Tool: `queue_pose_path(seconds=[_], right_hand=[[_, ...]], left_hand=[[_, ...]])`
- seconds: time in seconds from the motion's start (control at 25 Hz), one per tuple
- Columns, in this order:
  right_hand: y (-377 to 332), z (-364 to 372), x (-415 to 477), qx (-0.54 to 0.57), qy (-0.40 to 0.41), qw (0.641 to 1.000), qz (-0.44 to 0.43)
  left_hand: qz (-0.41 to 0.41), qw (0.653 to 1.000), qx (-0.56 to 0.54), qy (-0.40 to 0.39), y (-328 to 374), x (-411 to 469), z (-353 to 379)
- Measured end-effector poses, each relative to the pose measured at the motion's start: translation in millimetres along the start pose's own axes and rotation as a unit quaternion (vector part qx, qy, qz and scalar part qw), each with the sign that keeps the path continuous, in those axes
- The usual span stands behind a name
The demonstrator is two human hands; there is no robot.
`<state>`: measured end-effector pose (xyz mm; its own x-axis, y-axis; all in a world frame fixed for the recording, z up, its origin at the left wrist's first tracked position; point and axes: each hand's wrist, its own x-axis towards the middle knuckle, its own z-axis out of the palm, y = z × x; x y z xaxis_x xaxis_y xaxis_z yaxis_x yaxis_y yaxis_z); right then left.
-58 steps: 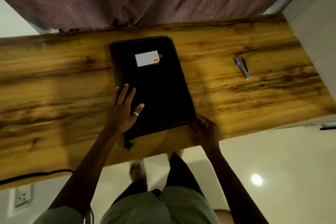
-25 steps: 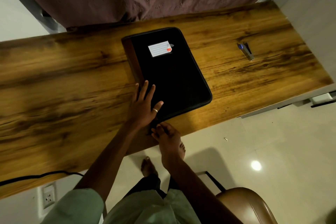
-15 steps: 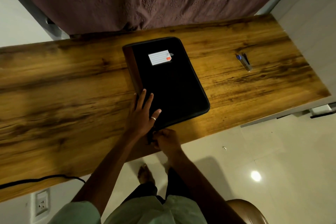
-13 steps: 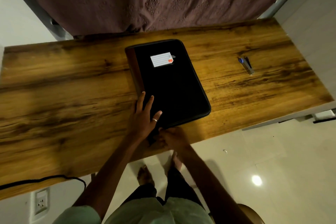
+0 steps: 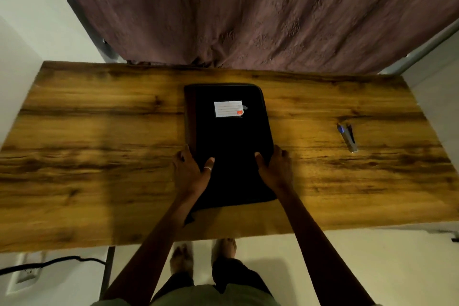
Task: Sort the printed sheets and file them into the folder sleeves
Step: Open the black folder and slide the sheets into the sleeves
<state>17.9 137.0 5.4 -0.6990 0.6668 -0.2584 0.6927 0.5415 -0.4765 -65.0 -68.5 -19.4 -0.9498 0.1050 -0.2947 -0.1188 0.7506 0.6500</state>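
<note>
Right hand [image 5: 275, 169] is off the near corner, now clasping the right edge of the black zip folder [image 5: 231, 146]; left hand [image 5: 188, 169] clasps its left edge, thumbs on top. It lies squared and closed, mid table [image 5: 99, 156]. Opening looks next; 0 sheets in sight.

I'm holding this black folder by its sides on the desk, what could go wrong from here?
The black folder lies close to the front edge of the wooden table; pulled nearer, it might slide off. The left grip and right grip hold only its near half, so lifting could let the far end sag. No printed sheets are in view; if they are inside, opening it fast may scatter them.
</note>
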Motion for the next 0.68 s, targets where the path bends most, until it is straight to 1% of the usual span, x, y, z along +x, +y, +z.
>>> queue_pose_path(seconds=[0.12,0.36,0.44,0.52,0.68], right_hand=[[3,5,19,-0.012,-0.024,1.000,-0.005],[-4,20,11,-0.004,-0.015,0.999,-0.032],[-20,32,5,0.007,-0.021,0.999,-0.041],[-40,49,-4,0.014,-0.026,0.997,-0.068],[-97,82,-27,0.004,-0.046,0.995,-0.084]], left_hand=[[-0.037,0.999,-0.021,0.016,5,10,8],[-0.063,0.997,-0.029,0.034,1,20,-5],[-0.059,0.997,-0.029,0.041,-13,30,-22],[-0.058,0.997,-0.030,0.049,-35,40,-43],[-0.061,0.996,-0.036,0.063,-87,57,-90]])
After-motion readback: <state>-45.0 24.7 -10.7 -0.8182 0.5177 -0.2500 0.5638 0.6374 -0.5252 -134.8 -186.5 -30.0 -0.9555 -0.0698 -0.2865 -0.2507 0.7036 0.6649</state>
